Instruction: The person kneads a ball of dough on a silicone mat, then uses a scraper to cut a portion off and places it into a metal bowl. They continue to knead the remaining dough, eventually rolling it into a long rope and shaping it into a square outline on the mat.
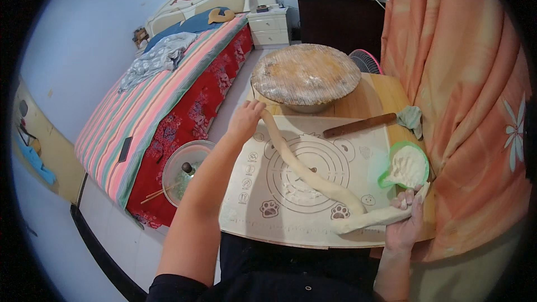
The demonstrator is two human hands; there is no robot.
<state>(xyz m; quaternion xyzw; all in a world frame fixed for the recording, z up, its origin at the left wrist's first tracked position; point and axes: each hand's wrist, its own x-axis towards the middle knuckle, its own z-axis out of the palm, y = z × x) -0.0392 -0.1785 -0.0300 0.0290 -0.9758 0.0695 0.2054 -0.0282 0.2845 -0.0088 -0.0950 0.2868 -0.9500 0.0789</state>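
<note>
A long pale rope of dough runs slantwise over a white printed kneading mat, then bends sharply at the near right. At its far left end my left hand has its fingers closed round the dough. My right hand grips the other end at the near right corner, palm up, with the tip sticking out past the fingers. Close beyond that hand is a green bowl of white flour. Loose flour dusts the middle of the mat.
Behind the mat, a round woven lid tops a bowl. A brown rolling pin and a pale green cloth lie at the right. An orange curtain hangs beside the table. Left are a bin with chopsticks and a bed.
</note>
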